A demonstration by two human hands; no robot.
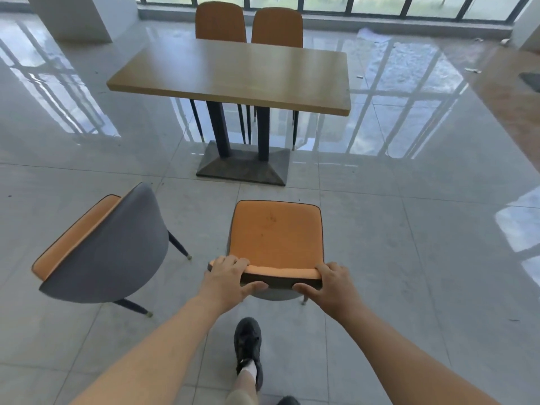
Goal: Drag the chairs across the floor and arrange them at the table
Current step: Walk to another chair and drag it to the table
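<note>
An orange-cushioned chair (276, 232) stands just in front of me, its seat facing the wooden table (233, 74). My left hand (230, 280) grips the left end of its backrest top and my right hand (330, 283) grips the right end. A second chair (108, 252) with a grey back and an orange front stands to the left, turned at an angle. Two more orange chairs (220, 21) (277, 26) are tucked in at the table's far side.
The table stands on two dark posts and a dark base plate (242, 168). Glossy grey tiles cover the floor. A white pillar (79, 16) is at the far left and windows run along the back. My dark shoe (248, 346) is under the chair's back.
</note>
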